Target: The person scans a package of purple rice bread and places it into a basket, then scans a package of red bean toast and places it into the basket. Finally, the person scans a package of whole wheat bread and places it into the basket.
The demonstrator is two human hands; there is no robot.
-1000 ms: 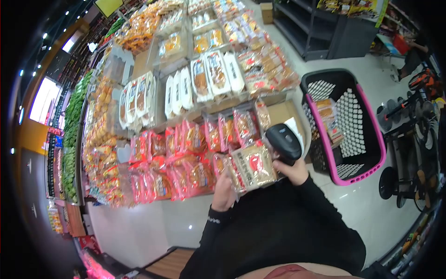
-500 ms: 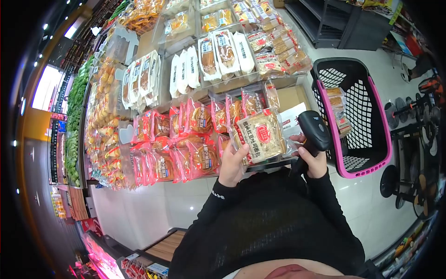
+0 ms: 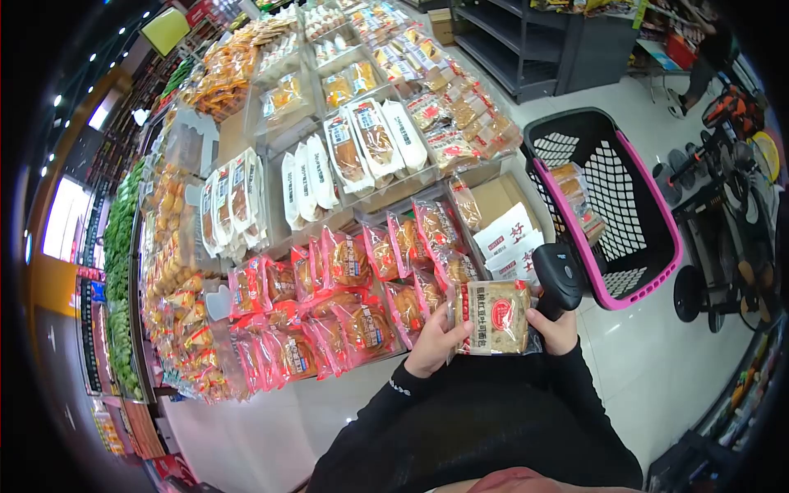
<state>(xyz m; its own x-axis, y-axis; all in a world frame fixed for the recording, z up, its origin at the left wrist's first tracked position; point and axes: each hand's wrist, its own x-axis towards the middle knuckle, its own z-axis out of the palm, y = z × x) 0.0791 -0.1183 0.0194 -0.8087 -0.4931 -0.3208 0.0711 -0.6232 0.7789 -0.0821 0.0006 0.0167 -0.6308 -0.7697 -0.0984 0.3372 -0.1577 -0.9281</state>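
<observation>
While the person stood at the bakery display, the left hand (image 3: 436, 341) gripped a clear bread packet (image 3: 493, 318) by its left edge, fingers closed around it. Packet: pale loaf inside, red round label facing up, held flat in front of the chest, just below the shelf front. Right hand (image 3: 556, 330): wrapped around the handle of a black barcode scanner (image 3: 557, 275), head of the scanner up and just right of the packet's upper right corner, the hand touching the packet's right edge. Adjacent stock: red-wrapped buns (image 3: 345, 287) in rows to the left of the packet; white-wrapped loaves (image 3: 362, 152) on the tier above. Floor item: black and pink shopping basket (image 3: 649, 246) to the right, holding packets.
</observation>
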